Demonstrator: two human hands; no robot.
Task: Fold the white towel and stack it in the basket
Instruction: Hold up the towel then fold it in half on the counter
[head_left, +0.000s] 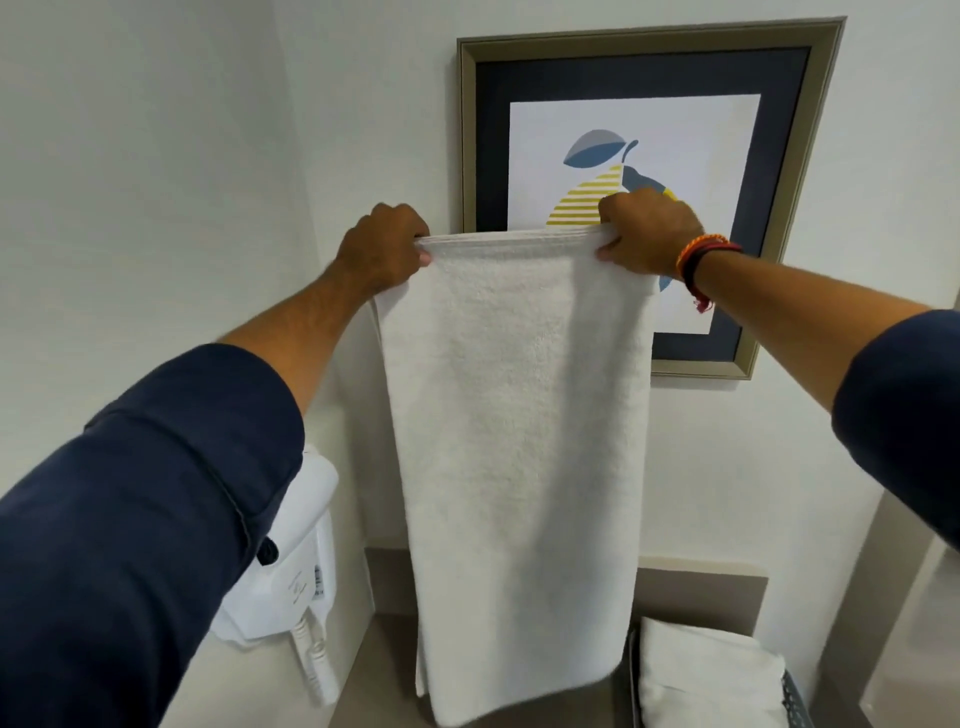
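Head view: white towel (514, 441) held up in the air in front of the far wall, hanging long and narrow, doubled lengthwise with stacked edges showing along the top and a second layer peeking out at the lower left. Plush, unmarked, fairly smooth, bottom end curling slightly above the brown counter (379, 670). At lower right, grey basket (795, 701) with a perforated rim, only partly in frame, holding a folded white towel (706, 675). Top left corner of the hanging towel clamped in the left hand (382, 249), fingers curled tight over the edge and thumb pressed on the near face. Top right corner gripped the same way by the right hand (649, 234), fingers closed over the hem, thumb tip on the near side. Top edge stretched nearly straight between the two fists. Orange and red threads (698, 260) around the right wrist; dark blue sleeves (156, 519) pushed up both forearms. Behind the towel, a framed picture (644, 156) on the wall, partly covered by the right hand. Low on the left, a white wall-mounted hair dryer (296, 566) with coiled cord.
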